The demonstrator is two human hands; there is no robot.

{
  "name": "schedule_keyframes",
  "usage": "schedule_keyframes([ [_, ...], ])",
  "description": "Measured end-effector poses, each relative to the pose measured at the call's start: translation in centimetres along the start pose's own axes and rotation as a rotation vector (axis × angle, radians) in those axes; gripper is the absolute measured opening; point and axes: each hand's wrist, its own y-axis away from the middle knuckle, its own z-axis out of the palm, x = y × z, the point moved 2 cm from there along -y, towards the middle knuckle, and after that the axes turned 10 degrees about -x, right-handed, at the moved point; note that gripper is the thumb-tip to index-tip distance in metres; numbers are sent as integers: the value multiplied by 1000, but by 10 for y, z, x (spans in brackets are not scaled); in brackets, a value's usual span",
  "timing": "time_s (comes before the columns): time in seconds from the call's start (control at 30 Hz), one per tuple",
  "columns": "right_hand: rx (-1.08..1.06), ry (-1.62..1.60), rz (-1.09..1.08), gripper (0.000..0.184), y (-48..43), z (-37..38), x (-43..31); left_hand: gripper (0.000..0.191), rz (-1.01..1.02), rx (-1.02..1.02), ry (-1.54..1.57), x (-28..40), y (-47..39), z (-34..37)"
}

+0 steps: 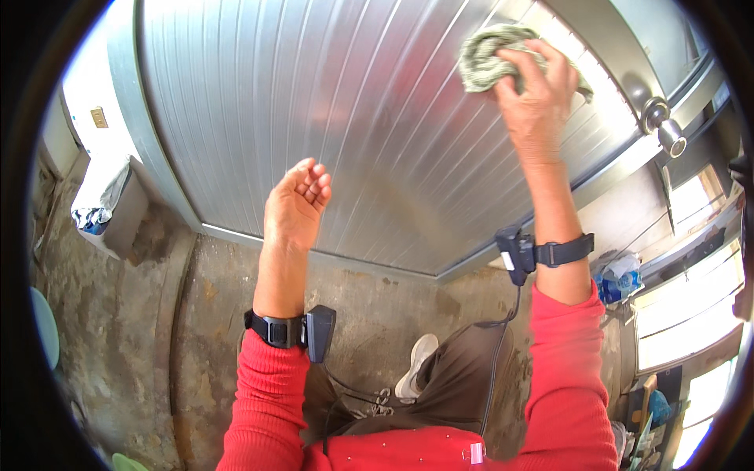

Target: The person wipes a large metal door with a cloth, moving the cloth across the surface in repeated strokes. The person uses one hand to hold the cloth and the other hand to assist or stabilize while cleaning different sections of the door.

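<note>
My right hand (539, 100) presses a crumpled, pale green cloth (492, 56) against a ribbed metal door (353, 129), high on its right side. The fingers are bent over the cloth, and part of it hangs out behind them. My left hand (297, 203) is raised in front of the door's lower left part, palm partly up. Its fingers are loosely curled and hold nothing. A round metal doorknob (668, 126) sticks out to the right of my right hand.
A grey bin (121, 206) with a bag inside stands left of the door frame (159, 129). A wall switch plate (99, 118) is above it. Stained concrete floor (230, 282) lies below. A dark cable (498, 365) runs from the right wrist device (518, 256).
</note>
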Motion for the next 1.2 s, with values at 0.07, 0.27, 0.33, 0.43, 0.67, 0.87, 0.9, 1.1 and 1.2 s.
schedule_keyframes([
  [0.07,7,1,75,26,22,-8,25,17,5,-17,-12,-1,-2,-2],
  [0.27,96,-62,454,23,101,-10,71,22,1,-7,-61,-5,-2,0],
  [0.33,110,-93,556,23,134,1,70,22,-11,15,-80,-7,-1,3],
  [0.43,118,-68,596,25,186,20,55,23,-8,15,-118,-12,-1,6],
  [0.67,-77,-236,831,24,306,55,4,21,-82,21,-167,-33,-7,8],
  [0.87,-233,-380,835,25,316,38,12,20,-103,35,-209,-44,-7,9],
  [0.9,-245,-417,862,26,309,31,18,20,-106,44,-218,-45,-7,9],
  [1.1,164,-369,792,22,236,-2,71,19,-114,23,-269,-47,-8,9],
  [1.2,150,-199,746,23,232,8,64,20,-120,29,-270,-50,-9,10],
])
